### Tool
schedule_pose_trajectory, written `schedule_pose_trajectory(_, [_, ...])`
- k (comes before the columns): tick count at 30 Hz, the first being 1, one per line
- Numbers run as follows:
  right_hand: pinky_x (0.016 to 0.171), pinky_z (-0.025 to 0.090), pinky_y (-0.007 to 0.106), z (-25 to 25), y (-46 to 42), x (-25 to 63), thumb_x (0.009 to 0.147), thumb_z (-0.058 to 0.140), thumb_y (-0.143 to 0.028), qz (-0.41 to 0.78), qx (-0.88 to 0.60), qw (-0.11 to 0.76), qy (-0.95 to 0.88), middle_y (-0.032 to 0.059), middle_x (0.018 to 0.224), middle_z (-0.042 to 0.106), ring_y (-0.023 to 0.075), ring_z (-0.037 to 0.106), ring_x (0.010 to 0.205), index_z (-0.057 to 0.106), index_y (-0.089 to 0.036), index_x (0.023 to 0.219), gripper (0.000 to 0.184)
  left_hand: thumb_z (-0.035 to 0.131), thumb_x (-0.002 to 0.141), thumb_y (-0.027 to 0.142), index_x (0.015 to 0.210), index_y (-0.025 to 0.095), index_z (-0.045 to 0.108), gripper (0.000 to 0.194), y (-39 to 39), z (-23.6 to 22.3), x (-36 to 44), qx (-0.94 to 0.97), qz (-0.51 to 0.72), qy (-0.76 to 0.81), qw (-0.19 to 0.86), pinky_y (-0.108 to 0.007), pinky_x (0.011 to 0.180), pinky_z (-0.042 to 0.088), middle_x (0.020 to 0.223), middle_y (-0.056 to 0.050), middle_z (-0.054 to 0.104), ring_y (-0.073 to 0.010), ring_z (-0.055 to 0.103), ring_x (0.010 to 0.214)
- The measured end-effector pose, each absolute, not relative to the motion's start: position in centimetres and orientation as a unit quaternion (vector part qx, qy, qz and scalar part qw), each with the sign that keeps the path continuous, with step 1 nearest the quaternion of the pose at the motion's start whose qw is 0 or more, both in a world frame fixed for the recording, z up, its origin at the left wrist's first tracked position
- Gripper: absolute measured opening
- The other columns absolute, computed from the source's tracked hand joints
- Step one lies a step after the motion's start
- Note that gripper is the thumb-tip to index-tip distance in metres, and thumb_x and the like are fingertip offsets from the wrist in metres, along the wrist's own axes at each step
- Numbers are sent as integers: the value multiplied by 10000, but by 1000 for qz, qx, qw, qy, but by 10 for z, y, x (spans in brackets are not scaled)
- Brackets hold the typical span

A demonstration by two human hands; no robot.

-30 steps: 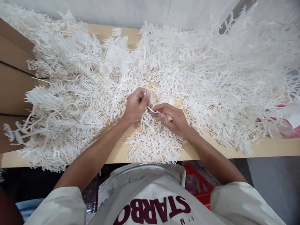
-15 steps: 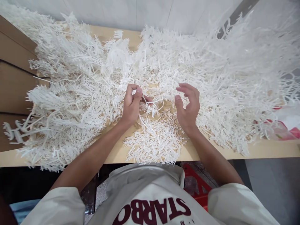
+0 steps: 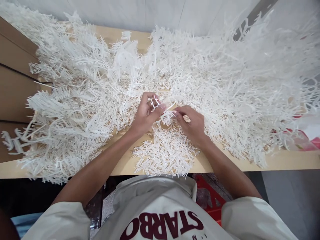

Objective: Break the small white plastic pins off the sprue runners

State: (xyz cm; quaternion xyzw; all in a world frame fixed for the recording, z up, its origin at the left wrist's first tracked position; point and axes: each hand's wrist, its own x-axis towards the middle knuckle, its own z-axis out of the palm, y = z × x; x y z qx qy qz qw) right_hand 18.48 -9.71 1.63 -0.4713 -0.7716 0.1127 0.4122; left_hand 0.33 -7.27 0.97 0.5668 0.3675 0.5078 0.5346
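My left hand [image 3: 148, 112] is closed on a white branched plastic sprue [image 3: 169, 115], with thumb and fingers pinching its left side. At the right end of the sprue, my right hand [image 3: 192, 125] pinches its thin tips between thumb and forefinger. Exactly which prongs lie between the right fingertips is hidden. Just below both hands, a loose pile of short white plastic sticks [image 3: 165, 151] lies on the tan tabletop [image 3: 125, 160].
Tangled white branched pieces heap up on the left [image 3: 75, 83] and right [image 3: 232, 90]. A cardboard box [image 3: 17, 66] stands at the left edge. A pink and clear plastic bag [image 3: 302, 138] lies far right. Behind rises a pale wall [image 3: 160, 15].
My right hand has moved left and closed from an open pose onto the sprue's right end. My left hand has shifted slightly right with the sprue.
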Motion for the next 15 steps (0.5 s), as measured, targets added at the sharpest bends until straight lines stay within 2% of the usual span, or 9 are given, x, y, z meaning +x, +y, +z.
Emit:
schedule_pose_trajectory(3, [590,490,244,16,-97,186,889,547,-294,161,-524,453,-704,-23,802,670,86,604,624,608,-250,944,94,611,840,343,1152,287,408,377,-74,13,0,608,473,345,536,-192,537,522,750,39,571,-66,586,571])
schedule_pose_trajectory(5, [534,466,229,15,-97,186,895,532,-325,199,-535,478,-668,-33,747,643,77,573,572,591,-248,964,119,587,854,323,1175,276,466,347,-76,15,-1,642,441,330,533,-202,568,534,784,21,598,-76,608,614])
schedule_pose_trajectory(9, [499,445,211,15,-98,184,880,547,-358,249,-539,505,-627,-44,694,614,70,557,554,567,-241,945,136,620,826,290,1081,246,602,260,-76,16,0,685,431,340,479,-196,688,534,1015,-19,642,-90,630,824])
schedule_pose_trajectory(13, [528,468,219,14,-99,181,855,577,-344,284,-525,486,-639,-41,727,631,77,582,582,552,-239,911,122,625,823,309,978,227,646,176,-74,13,0,703,465,365,396,-226,719,520,990,-25,656,-97,610,816])
schedule_pose_trajectory(15, [545,470,228,13,-100,181,853,572,-319,284,-522,468,-654,-40,724,629,81,587,594,550,-233,873,91,632,815,336,909,230,663,145,-74,14,0,725,478,356,346,-260,756,514,1060,-46,622,-116,598,869])
